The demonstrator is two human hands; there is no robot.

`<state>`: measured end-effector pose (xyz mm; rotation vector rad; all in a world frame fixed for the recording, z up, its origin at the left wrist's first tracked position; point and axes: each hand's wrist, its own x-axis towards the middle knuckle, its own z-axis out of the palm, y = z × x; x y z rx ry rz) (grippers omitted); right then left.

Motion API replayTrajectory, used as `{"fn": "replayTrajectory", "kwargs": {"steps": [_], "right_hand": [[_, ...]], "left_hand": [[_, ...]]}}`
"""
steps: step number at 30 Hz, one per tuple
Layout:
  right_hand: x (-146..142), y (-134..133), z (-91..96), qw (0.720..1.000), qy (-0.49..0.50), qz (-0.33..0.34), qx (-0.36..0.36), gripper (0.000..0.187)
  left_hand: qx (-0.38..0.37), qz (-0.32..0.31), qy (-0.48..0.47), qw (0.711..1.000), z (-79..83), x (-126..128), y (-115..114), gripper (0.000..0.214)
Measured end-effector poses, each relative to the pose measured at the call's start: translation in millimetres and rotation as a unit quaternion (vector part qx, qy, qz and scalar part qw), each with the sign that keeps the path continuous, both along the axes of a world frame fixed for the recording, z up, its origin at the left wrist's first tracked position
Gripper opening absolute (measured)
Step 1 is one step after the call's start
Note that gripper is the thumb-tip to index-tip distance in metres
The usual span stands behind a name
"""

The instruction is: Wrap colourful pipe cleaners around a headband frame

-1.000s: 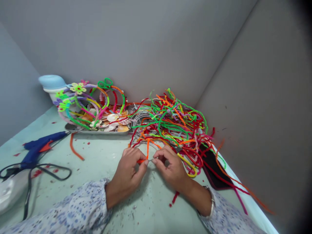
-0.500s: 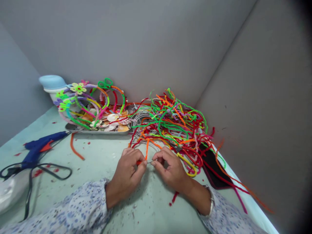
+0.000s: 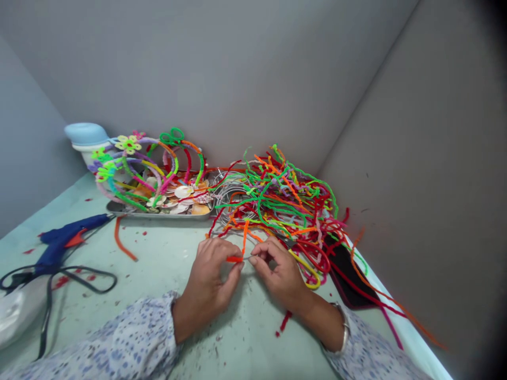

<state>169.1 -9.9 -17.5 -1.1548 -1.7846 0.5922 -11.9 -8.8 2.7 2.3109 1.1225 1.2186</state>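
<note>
My left hand is closed around the thin wire where an orange pipe cleaner is wound on it, its thumb tip just below the winding. The pipe cleaner's free end stands up from the wire between my hands. My right hand pinches the bare grey wire between thumb and forefinger. Part of the wire's curve shows behind my hands; the rest is hidden. Close to my right hand lie scissors with a yellow and red handle, partly under the heap of coloured pipe cleaners.
A metal tray at the back holds seashells and several decorated headbands. Behind it stands a bottle with a blue cap. A blue glue gun with a dark cord lies left. Wire coils sit mid-back; a black phone lies right.
The orange free end has swung slightly right and upward. My left thumb has moved a little off the winding, so more orange shows. My right hand keeps its pinch.
</note>
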Motion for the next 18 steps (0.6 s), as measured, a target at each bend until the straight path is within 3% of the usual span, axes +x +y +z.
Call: {"fn": "replayTrajectory", "kwargs": {"steps": [18], "right_hand": [[1.0,0.6,0.1,1.0,0.002,0.003,0.001,0.004]], "left_hand": [[0.017,-0.004,0.011,1.0,-6.1,-1.8,3.9,0.015]]}}
